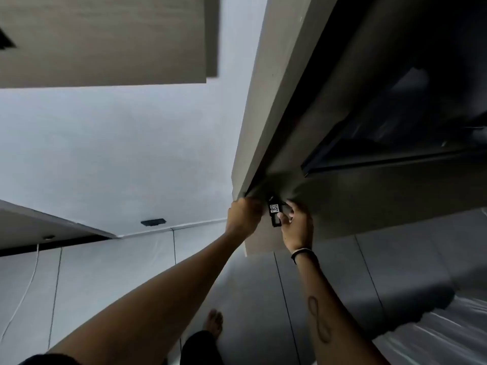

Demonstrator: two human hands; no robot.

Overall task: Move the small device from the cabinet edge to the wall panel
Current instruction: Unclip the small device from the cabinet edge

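Observation:
A small black device point(274, 212) with a white label sits at the lower corner of the grey-brown cabinet point(266, 122). My right hand point(297, 227) grips the device from the right, thumb and fingers around it. My left hand point(243, 217) is closed at the cabinet edge just left of the device, touching it; whether it holds the device or the edge I cannot tell. The white wall panel point(118, 154) spreads to the left of the cabinet.
A dark opening point(395, 127) runs along the cabinet's right side. A small black plate point(153, 222) is fixed low on the wall. Grey floor tiles lie below, with my bare foot point(214, 324) on them. A white sheet point(434, 335) lies bottom right.

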